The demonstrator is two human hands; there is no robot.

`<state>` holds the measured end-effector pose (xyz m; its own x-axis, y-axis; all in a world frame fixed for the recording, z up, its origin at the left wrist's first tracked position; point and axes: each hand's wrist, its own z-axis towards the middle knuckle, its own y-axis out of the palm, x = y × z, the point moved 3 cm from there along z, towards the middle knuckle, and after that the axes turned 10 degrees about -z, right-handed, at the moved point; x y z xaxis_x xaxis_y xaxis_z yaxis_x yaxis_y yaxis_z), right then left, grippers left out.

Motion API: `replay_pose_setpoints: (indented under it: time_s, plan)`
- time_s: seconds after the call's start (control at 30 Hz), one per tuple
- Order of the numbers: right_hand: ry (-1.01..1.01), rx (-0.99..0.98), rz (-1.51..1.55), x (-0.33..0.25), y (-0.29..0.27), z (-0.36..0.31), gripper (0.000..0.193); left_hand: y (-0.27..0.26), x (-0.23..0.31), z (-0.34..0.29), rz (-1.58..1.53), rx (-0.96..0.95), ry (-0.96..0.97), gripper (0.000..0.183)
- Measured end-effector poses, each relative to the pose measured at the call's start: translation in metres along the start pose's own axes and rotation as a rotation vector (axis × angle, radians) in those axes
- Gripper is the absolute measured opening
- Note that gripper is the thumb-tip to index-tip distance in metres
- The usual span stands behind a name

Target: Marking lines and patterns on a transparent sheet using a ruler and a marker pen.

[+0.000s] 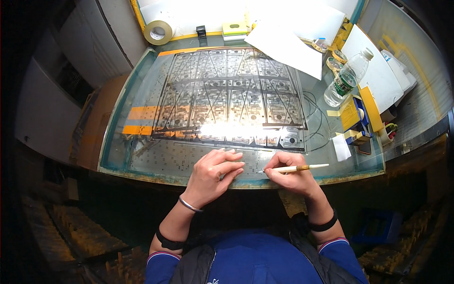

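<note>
A large film sheet (194,111) with a dark printed pattern of panels and lines lies on a glass-topped table (116,146). My left hand (208,174) rests near the table's front edge, its fingers stretched loosely to the right and holding nothing. My right hand (294,179) pinches a slim cream pen-shaped tool (302,168) with a brown band. The tool lies almost level, its long end pointing right. Its working end is by my fingertips, low over a clear strip with small dark marks; whether it touches cannot be told.
Orange tape strips (138,129) lie left of the film. A tape roll (158,33) and a yellow-green block (234,29) stand at the back. White paper (288,49) overlaps the film's far right. At right are a plastic bottle (347,80) and a blue-yellow holder (357,118).
</note>
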<state>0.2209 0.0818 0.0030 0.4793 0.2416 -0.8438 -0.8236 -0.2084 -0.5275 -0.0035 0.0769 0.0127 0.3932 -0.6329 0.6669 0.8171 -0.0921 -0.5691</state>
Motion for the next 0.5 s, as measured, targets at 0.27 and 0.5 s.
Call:
replay_pose_setpoints:
  time_s: [0.27,0.5]
  plan:
    - [-0.013,-0.012,-0.02,0.0014,0.0002,-0.0004,0.012,0.0002,-0.0007,-0.0003,-0.003,-0.004,-0.003,0.015]
    - [0.062,0.088,0.026,0.0014,0.0025,0.0018,0.012,0.0005,-0.0012,-0.0002,-0.007,-0.01,-0.017,0.015]
